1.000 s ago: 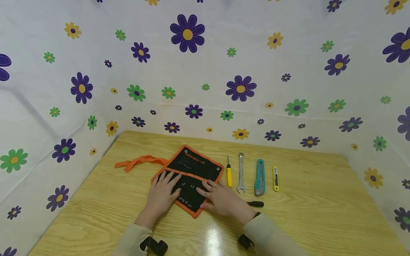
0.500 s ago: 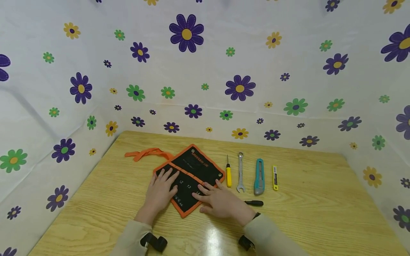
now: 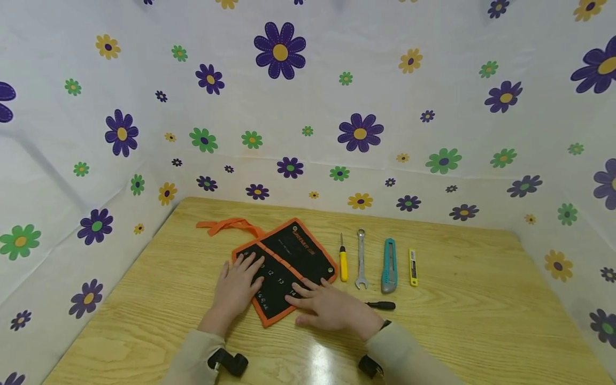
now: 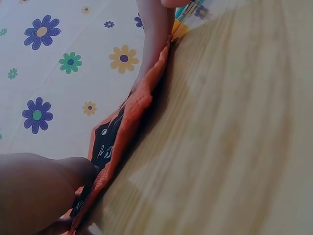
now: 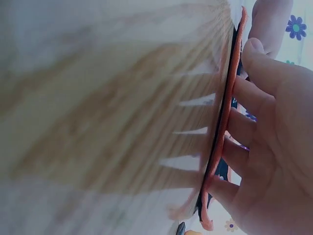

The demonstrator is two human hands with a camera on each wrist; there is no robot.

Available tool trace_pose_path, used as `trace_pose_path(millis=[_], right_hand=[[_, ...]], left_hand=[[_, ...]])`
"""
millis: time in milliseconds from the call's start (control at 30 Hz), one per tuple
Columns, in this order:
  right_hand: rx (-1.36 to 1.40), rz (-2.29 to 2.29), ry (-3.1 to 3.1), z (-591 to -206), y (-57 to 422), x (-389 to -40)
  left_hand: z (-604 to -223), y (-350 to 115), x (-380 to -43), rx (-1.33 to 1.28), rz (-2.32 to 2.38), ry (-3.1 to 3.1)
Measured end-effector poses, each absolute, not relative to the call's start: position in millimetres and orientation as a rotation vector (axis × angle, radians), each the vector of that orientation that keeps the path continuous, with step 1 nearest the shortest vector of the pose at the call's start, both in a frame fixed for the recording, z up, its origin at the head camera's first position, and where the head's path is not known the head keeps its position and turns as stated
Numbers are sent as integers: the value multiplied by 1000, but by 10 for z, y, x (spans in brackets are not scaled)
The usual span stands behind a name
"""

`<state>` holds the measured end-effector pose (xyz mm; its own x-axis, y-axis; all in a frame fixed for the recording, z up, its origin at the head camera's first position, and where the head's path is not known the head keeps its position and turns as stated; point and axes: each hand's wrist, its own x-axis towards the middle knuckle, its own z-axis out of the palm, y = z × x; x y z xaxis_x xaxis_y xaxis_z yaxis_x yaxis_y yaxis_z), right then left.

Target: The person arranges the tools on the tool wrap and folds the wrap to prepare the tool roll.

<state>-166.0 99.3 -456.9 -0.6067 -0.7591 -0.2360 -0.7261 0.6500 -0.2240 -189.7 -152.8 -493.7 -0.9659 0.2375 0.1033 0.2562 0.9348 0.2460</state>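
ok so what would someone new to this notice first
Probably the black pouch with orange edging, slanted on the wooden table under the person's left hand and right hand. Next, to its right, the row with a yellow screwdriver, wrench and teal box cutter. Behind everything, the white cloth stands out with its purple, green and yellow flowers.

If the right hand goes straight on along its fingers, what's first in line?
The dark pouch lies directly under the right hand's fingers. Beyond that stretch of fabric, likely the left hand, around its thumb; exact height is hard to judge.
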Motion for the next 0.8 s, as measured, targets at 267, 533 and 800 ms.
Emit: trace_pose_path(millis=[267,533,800], right_hand=[[-1215,-249,2488,-4519,980,-1642],[-1229,-298,2433,-4489,946,-1558],[-1217,-275,2410,-4477,871,-1516]], left_hand=[[-4943,-1553,-1900,-370,-385,-3022],[-4905,-1568,-1925,-395,-344,-3007],[-4861,-1573,-1958,-366,-318,-3037]])
